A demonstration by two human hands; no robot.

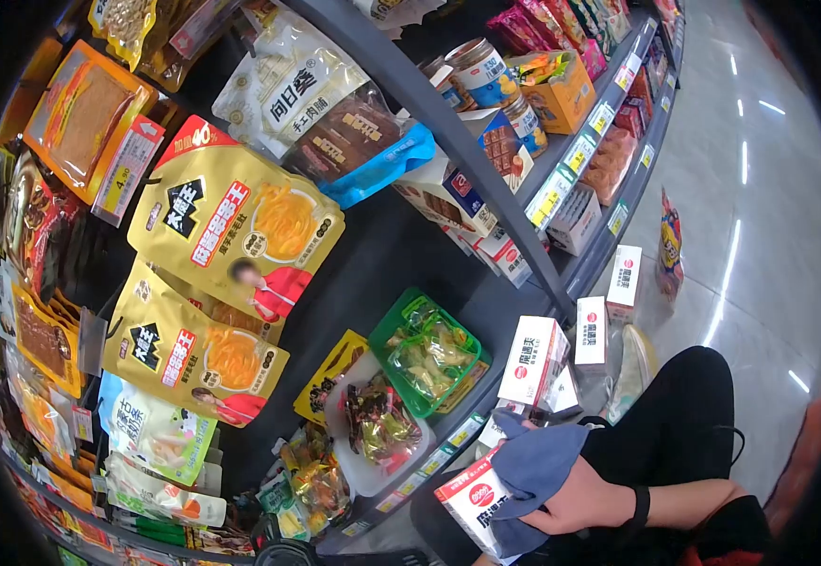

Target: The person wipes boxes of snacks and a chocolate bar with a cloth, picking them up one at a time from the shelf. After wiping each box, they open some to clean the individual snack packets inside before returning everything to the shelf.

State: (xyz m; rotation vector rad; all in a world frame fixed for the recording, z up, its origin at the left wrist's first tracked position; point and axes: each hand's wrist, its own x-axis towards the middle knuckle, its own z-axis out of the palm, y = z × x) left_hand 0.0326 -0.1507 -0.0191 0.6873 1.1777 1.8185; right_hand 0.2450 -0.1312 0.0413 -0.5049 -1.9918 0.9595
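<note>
My right hand point(576, 500), with a black band at its wrist, is closed on a blue-grey cloth point(544, 464). The cloth lies against a white box with a red top edge and red round logo point(475, 495), covering part of its face. Of my left hand, at most a sliver of skin shows at the bottom edge, below this box; its fingers are hidden. Similar white boxes stand just beyond the cloth: one by the shelf edge point(529, 363), another farther back point(591, 332), and a third point(625, 280) on the floor side.
Shelves with a price-tag edge point(561, 193) curve along the right. Gold snack pouches point(231, 226) hang at left. A green tray point(429, 354) and a white tub point(340, 406) hold wrapped snacks. My bent knee point(694, 387) is over the grey floor point(760, 189), near a colourful packet point(670, 245).
</note>
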